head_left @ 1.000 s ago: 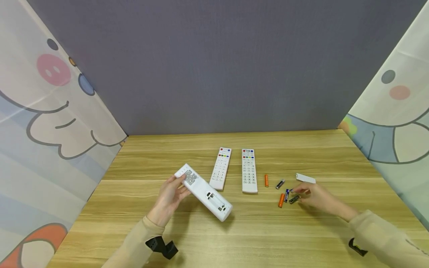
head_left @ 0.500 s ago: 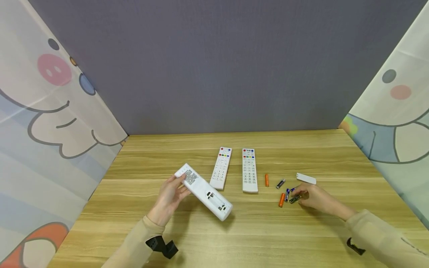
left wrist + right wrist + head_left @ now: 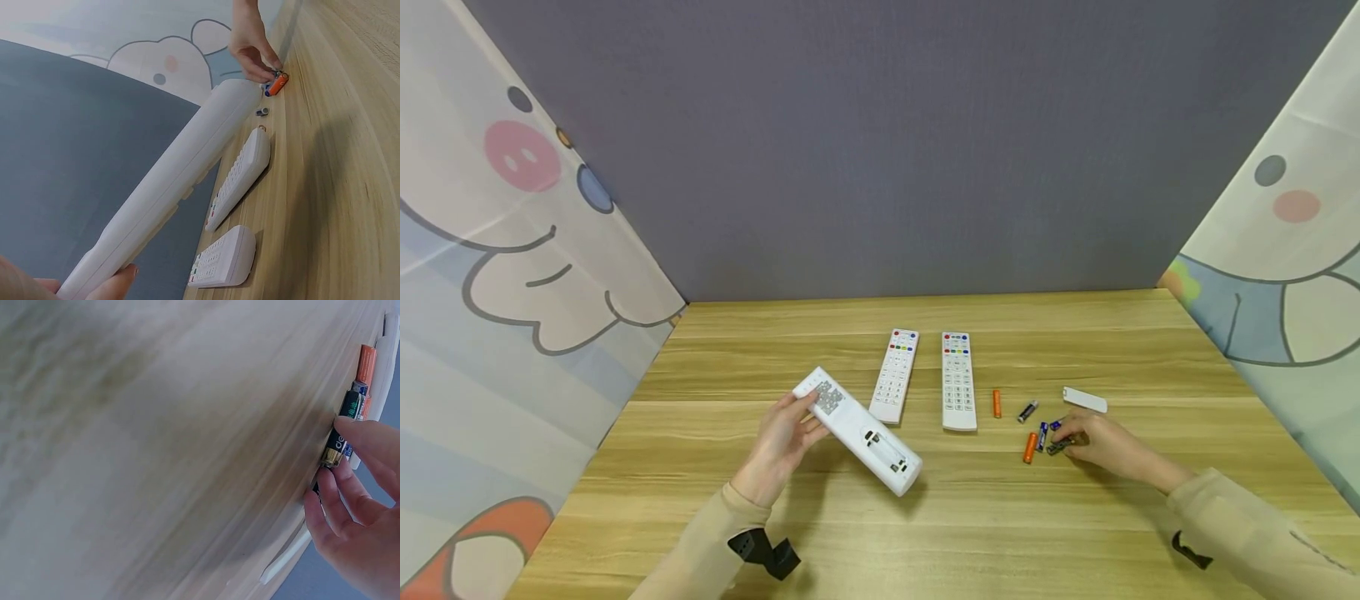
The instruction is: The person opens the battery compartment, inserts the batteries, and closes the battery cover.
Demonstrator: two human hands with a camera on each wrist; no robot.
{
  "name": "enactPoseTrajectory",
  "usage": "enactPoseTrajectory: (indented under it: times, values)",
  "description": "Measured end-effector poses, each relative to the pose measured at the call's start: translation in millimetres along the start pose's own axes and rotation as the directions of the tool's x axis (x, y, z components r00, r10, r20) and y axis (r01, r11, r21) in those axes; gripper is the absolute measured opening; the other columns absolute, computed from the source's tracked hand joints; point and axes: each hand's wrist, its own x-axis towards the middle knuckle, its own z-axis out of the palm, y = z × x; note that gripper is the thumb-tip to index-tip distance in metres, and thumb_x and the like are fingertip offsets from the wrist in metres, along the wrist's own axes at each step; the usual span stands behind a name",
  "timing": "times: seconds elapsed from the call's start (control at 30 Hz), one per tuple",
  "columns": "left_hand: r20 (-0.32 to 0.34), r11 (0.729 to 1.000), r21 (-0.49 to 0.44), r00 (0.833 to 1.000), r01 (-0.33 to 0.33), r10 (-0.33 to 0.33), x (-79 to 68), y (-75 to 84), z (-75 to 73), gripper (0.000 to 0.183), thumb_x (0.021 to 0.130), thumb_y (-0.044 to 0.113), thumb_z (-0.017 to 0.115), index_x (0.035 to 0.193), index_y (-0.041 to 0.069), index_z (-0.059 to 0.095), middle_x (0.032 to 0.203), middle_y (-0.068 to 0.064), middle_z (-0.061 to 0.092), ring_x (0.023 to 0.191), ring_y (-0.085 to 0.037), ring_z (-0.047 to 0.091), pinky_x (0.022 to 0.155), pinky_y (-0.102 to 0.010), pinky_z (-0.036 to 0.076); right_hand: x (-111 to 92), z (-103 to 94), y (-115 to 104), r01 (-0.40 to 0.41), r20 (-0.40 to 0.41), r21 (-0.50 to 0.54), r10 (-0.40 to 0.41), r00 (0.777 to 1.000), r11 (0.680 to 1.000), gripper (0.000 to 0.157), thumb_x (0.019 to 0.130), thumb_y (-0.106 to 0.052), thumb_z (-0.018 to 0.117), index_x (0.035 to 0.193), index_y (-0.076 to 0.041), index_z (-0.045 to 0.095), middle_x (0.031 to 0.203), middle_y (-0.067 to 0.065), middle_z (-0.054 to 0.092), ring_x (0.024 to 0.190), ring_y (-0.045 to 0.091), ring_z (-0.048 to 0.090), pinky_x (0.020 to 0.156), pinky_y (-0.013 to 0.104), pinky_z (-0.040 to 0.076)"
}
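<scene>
My left hand (image 3: 782,442) grips the upper end of a white remote control (image 3: 853,425), held tilted above the table. Its back faces up, and the uncovered battery compartment (image 3: 886,452) shows no batteries inside. At the right, my right hand (image 3: 1101,446) pinches a black battery (image 3: 344,428) with gold at one end, low over the tabletop; the thumb lies on its side in the right wrist view. Close by lie an orange battery (image 3: 1030,447) and two blue ones, one (image 3: 1042,437) beside the orange, the other (image 3: 1056,424) partly hidden by the fingers.
Two more white remotes lie face up, one slanted (image 3: 895,377), one straight (image 3: 958,382). A second orange battery (image 3: 997,403) and a dark grey one (image 3: 1027,411) lie right of them. Behind my right hand lies a white battery cover (image 3: 1085,400). A grey panel (image 3: 910,150) stands behind the table.
My right hand has shifted slightly left and its fingers have drawn in on the black battery. The left hand and its remote have barely moved.
</scene>
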Motion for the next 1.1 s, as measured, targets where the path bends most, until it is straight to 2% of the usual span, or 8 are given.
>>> enactPoseTrajectory:
  times: [0.33, 0.6, 0.9, 1.1]
  values:
    - [-0.003, 1.000, -0.007, 1.000, 0.002, -0.002, 0.8, -0.8, -0.3, 0.043, 0.091, 0.005, 0.042, 0.130, -0.006, 0.030, 0.097, -0.007, 0.052, 0.085, -0.020, 0.059, 0.084, -0.035, 0.049, -1, -1.6, 2, 0.063, 0.012, -0.003, -0.063, 0.998, 0.998, 0.018, 0.072, 0.003, 0.065, 0.089, -0.005, 0.064, 0.089, 0.001, 0.056, 0.081, 0.009, 0.054, 0.066, 0.025, 0.050]
    - [-0.001, 1.000, -0.017, 1.000, -0.002, 0.001, 0.5, -1.1, -0.9, 0.042, 0.091, 0.005, 0.043, 0.129, -0.007, 0.031, 0.095, -0.006, 0.053, 0.084, -0.019, 0.059, 0.082, -0.034, 0.050, 0, 0.2, 3, 0.150, -0.036, 0.010, -0.149, 0.988, 0.989, 0.018, 0.072, 0.004, 0.066, 0.088, -0.002, 0.060, 0.082, 0.003, 0.057, 0.070, 0.003, 0.050, 0.055, 0.020, 0.046]
    - [0.000, 1.000, -0.027, 1.000, -0.005, 0.005, 0.0, -2.1, -0.4, 0.040, 0.091, 0.005, 0.044, 0.127, -0.006, 0.032, 0.091, -0.004, 0.055, 0.081, -0.017, 0.060, 0.078, -0.031, 0.051, 1, 1.3, -4, 0.115, -0.054, 0.045, -0.113, 0.992, 0.992, 0.016, 0.074, 0.002, 0.065, 0.089, 0.000, 0.058, 0.084, 0.003, 0.058, 0.072, 0.002, 0.051, 0.058, 0.020, 0.049]
    - [0.003, 1.000, -0.017, 1.000, -0.001, 0.001, 0.7, -3.0, 0.0, 0.043, 0.091, 0.006, 0.044, 0.129, -0.007, 0.030, 0.094, -0.006, 0.054, 0.083, -0.019, 0.060, 0.081, -0.033, 0.050, 3, 1.8, -11, 0.096, -0.087, 0.081, -0.089, 0.992, 0.992, 0.016, 0.075, 0.003, 0.064, 0.089, -0.002, 0.057, 0.083, 0.000, 0.057, 0.073, 0.000, 0.050, 0.059, 0.020, 0.049]
